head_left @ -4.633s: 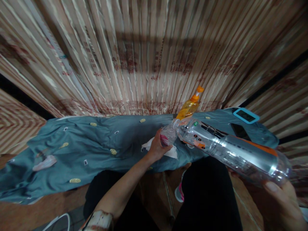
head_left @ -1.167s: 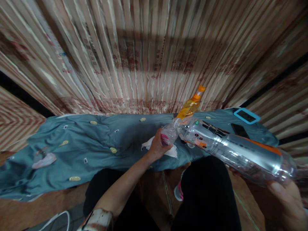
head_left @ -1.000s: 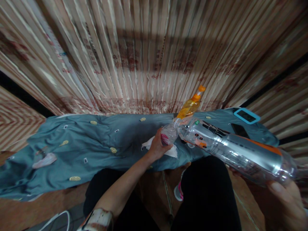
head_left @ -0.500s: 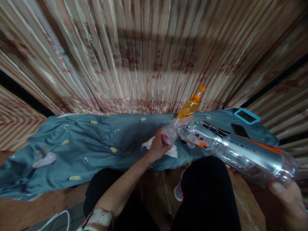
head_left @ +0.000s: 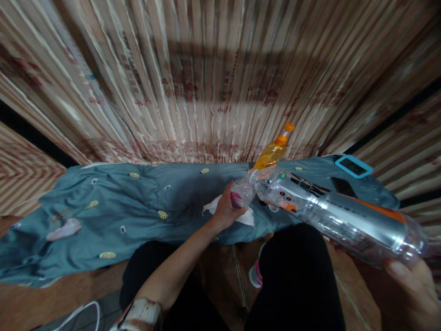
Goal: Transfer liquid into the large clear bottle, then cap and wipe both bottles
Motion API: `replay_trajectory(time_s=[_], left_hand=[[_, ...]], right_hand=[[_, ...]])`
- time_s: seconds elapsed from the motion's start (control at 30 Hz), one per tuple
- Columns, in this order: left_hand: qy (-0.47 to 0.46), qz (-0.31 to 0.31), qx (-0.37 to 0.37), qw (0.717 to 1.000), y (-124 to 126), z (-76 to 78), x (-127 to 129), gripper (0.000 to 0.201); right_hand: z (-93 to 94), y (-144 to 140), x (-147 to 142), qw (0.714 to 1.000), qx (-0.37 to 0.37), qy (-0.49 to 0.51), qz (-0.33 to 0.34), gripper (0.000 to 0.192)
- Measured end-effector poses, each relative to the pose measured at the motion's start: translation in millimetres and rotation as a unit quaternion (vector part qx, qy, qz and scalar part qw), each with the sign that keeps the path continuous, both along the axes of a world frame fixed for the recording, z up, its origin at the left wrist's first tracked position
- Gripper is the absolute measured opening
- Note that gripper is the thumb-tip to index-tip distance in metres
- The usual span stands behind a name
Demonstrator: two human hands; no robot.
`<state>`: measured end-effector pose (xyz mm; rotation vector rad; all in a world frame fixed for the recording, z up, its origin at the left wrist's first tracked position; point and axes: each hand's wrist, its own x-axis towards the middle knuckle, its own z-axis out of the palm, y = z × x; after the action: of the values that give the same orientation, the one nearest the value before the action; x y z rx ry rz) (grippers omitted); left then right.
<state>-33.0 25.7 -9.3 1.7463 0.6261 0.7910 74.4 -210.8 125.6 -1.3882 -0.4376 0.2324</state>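
My left hand (head_left: 225, 210) is closed around a small clear plastic bottle (head_left: 245, 191) with a pink patch, held over the cloth near its front edge. At the right, my right hand (head_left: 409, 285) grips the base end of a large clear plastic bottle (head_left: 337, 216) with a silver and orange label. The large bottle is tilted, its neck pointing left and down to the small bottle's mouth. The two necks meet or nearly meet; whether they touch I cannot tell. Beneath my left hand lies a white tissue (head_left: 246, 218).
On the blue-green cloth (head_left: 148, 202) stand or lie an orange pump bottle (head_left: 270, 154) behind the necks, a blue-framed device (head_left: 353, 166), a dark phone-like slab (head_left: 343, 187) and a pinkish-white item (head_left: 64, 229) at left. A striped curtain (head_left: 206, 82) hangs behind.
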Motion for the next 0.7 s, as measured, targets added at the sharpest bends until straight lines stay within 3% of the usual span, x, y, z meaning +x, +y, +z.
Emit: replay_trajectory(time_s=[0.7], left_hand=[[-0.004, 0.006, 0.005, 1.000, 0.6, -2.1, 0.6, 0.084]], right_hand=[[-1.6, -1.7, 4.2, 1.000, -0.007, -0.008, 0.012, 0.063]])
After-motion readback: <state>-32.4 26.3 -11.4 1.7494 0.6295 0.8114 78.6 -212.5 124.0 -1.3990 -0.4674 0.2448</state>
